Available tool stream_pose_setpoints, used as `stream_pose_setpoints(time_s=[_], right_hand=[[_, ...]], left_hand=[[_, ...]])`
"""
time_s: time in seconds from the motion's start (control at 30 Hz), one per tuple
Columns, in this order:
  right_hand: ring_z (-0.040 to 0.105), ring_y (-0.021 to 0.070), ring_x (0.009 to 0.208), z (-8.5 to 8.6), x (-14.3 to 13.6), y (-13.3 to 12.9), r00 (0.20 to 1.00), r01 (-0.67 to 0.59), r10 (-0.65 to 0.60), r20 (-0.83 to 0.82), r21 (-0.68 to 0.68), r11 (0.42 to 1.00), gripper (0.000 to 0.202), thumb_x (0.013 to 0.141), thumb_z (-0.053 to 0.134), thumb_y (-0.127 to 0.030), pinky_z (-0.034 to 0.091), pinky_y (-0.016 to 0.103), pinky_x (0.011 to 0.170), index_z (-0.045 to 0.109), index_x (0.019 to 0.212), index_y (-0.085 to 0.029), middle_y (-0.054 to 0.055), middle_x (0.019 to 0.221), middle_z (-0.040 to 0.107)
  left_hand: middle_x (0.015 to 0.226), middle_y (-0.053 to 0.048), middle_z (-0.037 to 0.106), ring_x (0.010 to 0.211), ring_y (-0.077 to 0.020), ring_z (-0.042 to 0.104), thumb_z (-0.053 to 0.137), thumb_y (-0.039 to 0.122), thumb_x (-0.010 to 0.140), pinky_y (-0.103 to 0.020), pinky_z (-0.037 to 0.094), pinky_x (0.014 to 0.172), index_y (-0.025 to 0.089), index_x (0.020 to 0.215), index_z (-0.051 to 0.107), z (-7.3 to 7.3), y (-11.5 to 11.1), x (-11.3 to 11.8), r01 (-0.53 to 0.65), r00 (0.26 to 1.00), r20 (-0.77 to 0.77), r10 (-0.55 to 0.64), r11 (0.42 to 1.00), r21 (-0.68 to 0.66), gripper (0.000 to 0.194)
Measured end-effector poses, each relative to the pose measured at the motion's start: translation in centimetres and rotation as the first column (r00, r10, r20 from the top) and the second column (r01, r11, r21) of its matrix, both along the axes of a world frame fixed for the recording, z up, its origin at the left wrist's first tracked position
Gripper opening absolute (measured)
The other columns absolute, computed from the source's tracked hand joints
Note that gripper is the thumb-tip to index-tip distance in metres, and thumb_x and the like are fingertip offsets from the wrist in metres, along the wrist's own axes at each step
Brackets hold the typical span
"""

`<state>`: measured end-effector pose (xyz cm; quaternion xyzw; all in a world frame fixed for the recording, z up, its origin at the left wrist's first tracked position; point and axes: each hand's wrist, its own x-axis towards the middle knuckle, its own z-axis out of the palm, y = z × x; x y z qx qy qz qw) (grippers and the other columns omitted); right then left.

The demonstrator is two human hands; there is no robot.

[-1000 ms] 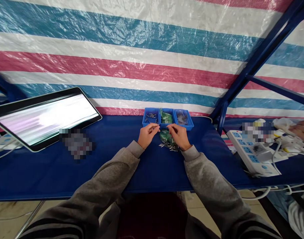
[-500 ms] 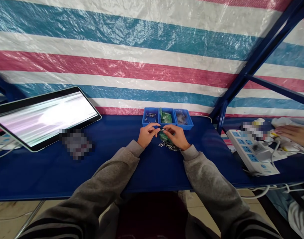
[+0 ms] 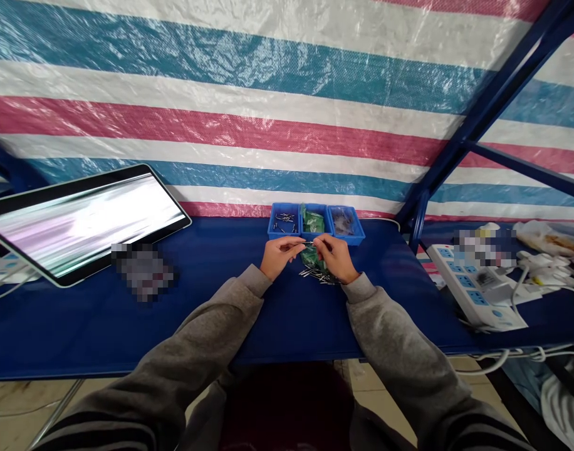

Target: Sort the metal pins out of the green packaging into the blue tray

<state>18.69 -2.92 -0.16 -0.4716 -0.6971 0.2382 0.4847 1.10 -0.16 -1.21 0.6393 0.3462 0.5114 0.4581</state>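
Slim rod (image 3: 308, 242): held roughly level between the two hands, just in front of the blue bins; its details are too small to tell.
Left hand (image 3: 278, 257): thumb and fingertips pinched, grip closed on the rod's left end.
Right hand (image 3: 338, 257): grip likewise pinched on the other end; this hand partly covers what lies beneath.
Under the hands: green packet (image 3: 310, 257) and a heap of loose rods (image 3: 315, 274) on the blue table (image 3: 197, 319), both partly hidden.
Left bin (image 3: 286, 207): scattered small rods (image 3: 285, 218).
Middle bin (image 3: 317, 207): green bag (image 3: 313, 221).
Right bin (image 3: 351, 240): clear plastic bag (image 3: 343, 222).
Table's left: tilted flat screen (image 3: 94, 219), with a blurred-out item (image 3: 146, 274) beside it.
Table's right: white power strip (image 3: 472, 291), white plugs (image 3: 545, 269) and a plastic pouch (image 3: 553, 238), well apart from the hands.
Behind: striped tarpaulin (image 3: 268, 128) and slanting blue frame (image 3: 449, 156).
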Motion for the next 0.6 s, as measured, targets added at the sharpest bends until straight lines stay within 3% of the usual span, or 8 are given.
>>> stream_pose_setpoints(time_s=[0.17, 0.37, 0.47, 0.6], right_hand=[[0.052, 0.0123, 0.047, -0.27, -0.2, 0.09, 0.999, -0.046, 0.047, 0.019, -0.031, 0.998, 0.039, 0.094, 0.046, -0.05, 0.04, 0.025, 0.053, 0.058, 0.072, -0.02, -0.003, 0.054, 0.052], [0.052, 0.0121, 0.048, -0.31, 0.02, 0.31, 0.999, 0.037, -0.036, 0.037, -0.03, 0.999, 0.043, 0.094, 0.044, -0.052, 0.04, 0.025, 0.053, 0.061, 0.073, -0.018, -0.002, 0.054, 0.054], [0.052, 0.0121, 0.047, -0.23, 0.21, 0.35, 0.996, 0.093, -0.093, 0.001, -0.001, 0.996, 0.043, 0.094, 0.044, -0.051, 0.041, 0.025, 0.053, 0.062, 0.073, -0.018, -0.002, 0.054, 0.053], [0.053, 0.0124, 0.048, -0.23, 0.34, 0.35, 0.992, 0.125, -0.125, -0.014, 0.021, 0.992, 0.043, 0.094, 0.044, -0.051, 0.041, 0.025, 0.053, 0.063, 0.073, -0.018, -0.001, 0.055, 0.054]], left_hand=[[0.055, 0.0, 0.06, 0.045, -0.0081, 0.048, 0.076, 0.043, 0.073, -0.023, 0.043, 0.045, 0.012, 0.081, 0.073, 0.24, 0.09, -0.06, -0.016, 0.999, 0.036, 0.015, 1.0, 0.017, 0.032], [0.086, -0.009, 0.07, 0.065, -0.0144, 0.064, 0.067, 0.049, 0.081, -0.025, 0.052, 0.053, 0.015, 0.087, 0.056, 0.07, 0.48, 0.02, 0.111, 0.98, 0.173, -0.103, 0.993, -0.035, 0.037], [0.081, -0.006, 0.068, 0.058, -0.0122, 0.062, 0.064, 0.05, 0.084, -0.024, 0.051, 0.052, 0.016, 0.089, 0.051, -0.12, 0.58, -0.03, 0.152, 0.977, 0.156, -0.144, 0.988, -0.039, 0.036], [0.071, 0.0, 0.058, 0.052, -0.0087, 0.052, 0.057, 0.049, 0.088, -0.021, 0.045, 0.048, 0.015, 0.098, 0.059, -0.16, 0.59, -0.27, 0.133, 0.99, 0.045, -0.133, 0.991, 0.016, 0.035]])
